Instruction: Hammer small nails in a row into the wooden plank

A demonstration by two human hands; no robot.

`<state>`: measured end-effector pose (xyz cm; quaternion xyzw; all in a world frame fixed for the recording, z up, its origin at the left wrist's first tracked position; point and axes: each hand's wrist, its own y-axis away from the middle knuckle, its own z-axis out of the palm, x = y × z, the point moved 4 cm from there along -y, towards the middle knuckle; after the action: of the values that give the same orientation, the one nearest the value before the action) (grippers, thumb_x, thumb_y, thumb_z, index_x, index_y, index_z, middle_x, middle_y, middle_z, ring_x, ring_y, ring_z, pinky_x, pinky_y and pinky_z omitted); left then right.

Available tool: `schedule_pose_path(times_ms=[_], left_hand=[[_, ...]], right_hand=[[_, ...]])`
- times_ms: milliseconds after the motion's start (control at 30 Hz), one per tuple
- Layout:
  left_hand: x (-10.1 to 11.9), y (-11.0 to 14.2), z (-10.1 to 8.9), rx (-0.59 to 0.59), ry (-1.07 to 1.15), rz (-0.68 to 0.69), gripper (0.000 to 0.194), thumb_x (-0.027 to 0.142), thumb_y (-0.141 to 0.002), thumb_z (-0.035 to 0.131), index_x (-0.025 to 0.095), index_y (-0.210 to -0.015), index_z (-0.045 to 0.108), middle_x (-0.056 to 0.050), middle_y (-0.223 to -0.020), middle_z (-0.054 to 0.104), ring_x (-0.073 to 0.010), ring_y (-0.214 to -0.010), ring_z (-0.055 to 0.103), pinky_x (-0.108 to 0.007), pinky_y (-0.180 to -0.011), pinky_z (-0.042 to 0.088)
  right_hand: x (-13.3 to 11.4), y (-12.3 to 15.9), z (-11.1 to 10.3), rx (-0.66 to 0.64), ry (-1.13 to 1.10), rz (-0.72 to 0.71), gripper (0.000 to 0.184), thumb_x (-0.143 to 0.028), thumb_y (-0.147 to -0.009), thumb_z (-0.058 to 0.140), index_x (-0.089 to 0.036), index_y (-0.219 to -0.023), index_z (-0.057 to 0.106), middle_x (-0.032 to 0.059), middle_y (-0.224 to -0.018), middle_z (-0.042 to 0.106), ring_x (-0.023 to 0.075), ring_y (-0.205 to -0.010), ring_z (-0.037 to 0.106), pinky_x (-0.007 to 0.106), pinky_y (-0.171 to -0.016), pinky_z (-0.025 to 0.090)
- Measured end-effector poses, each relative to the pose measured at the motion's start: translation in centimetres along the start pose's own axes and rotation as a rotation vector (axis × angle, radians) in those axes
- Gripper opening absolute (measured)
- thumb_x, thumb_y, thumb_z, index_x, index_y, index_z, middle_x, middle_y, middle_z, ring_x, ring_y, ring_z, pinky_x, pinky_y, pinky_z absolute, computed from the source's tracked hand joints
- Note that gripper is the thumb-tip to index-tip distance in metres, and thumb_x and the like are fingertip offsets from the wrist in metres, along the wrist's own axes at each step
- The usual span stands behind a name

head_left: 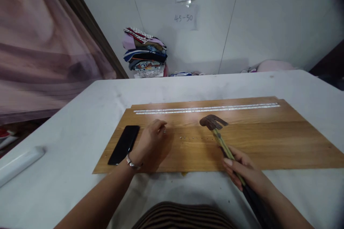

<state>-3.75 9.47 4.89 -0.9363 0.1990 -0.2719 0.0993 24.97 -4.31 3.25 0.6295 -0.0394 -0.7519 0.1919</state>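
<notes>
Claw hammer (211, 122): grasped in the right hand (243, 170), its head above the wooden board's (274, 139) middle. Left hand (151, 138): fingers curled, black phone (124, 145) alongside at the left edge; anything pinched cannot be told.

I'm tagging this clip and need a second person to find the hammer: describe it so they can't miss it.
On the white table lies a wide wooden board. Above it, right of the black phone, the right hand grips the hammer by its handle. Its rusty-brown claw head sets it apart from the flat white strips.
</notes>
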Motion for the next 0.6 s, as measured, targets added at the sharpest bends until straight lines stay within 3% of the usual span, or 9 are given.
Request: schedule_pose_path(times_ms=[100,200,367,600], left_hand=[[0.6,0.7,1.0,0.028,0.211,-0.123,0.017,0.025,-0.085,0.053,0.019,-0.095,0.065,-0.002,-0.087,0.069,-0.0162,-0.078,0.064,-0.028,-0.071,0.052],[1.5,1.8,2.6,-0.01,0.303,-0.156,0.015,0.026,-0.086,0.054,0.019,-0.09,0.065,-0.002,-0.083,0.069,-0.016,-0.077,0.063,-0.027,-0.069,0.051],[1.7,3.4,4.2,-0.037,0.222,-0.107,0.011,0.022,-0.087,0.054,0.02,-0.086,0.065,-0.002,-0.086,0.068,-0.0163,-0.082,0.061,-0.029,-0.075,0.049],[1.9,4.1,4.5,-0.029,0.199,-0.046,0.012,0.021,-0.089,0.052,0.02,-0.091,0.064,-0.003,-0.09,0.068,-0.0168,-0.084,0.061,-0.03,-0.077,0.049]], right_hand=[[0.1,-0.2,0.2,0.005,-0.013,0.0,0.033,-0.049,-0.086,0.061,-0.02,-0.098,0.052,-0.0106,-0.05,0.044,0.0044,-0.03,0.031,0.015,-0.031,0.03],[0.0,-0.3,0.3,0.011,-0.001,0.001,0.032,-0.05,-0.086,0.061,-0.021,-0.085,0.049,-0.0098,-0.052,0.045,0.0042,-0.031,0.032,0.015,-0.03,0.032],[-0.2,0.0,0.7,-0.001,-0.017,0.048,0.032,-0.051,-0.086,0.06,-0.021,-0.084,0.049,-0.01,-0.054,0.046,0.0034,-0.03,0.032,0.015,-0.028,0.033],[-0.1,0.7,1.3,-0.012,-0.042,0.108,0.036,-0.054,-0.083,0.061,-0.021,-0.086,0.049,-0.0092,-0.057,0.047,0.0032,-0.031,0.034,0.014,-0.027,0.033]])
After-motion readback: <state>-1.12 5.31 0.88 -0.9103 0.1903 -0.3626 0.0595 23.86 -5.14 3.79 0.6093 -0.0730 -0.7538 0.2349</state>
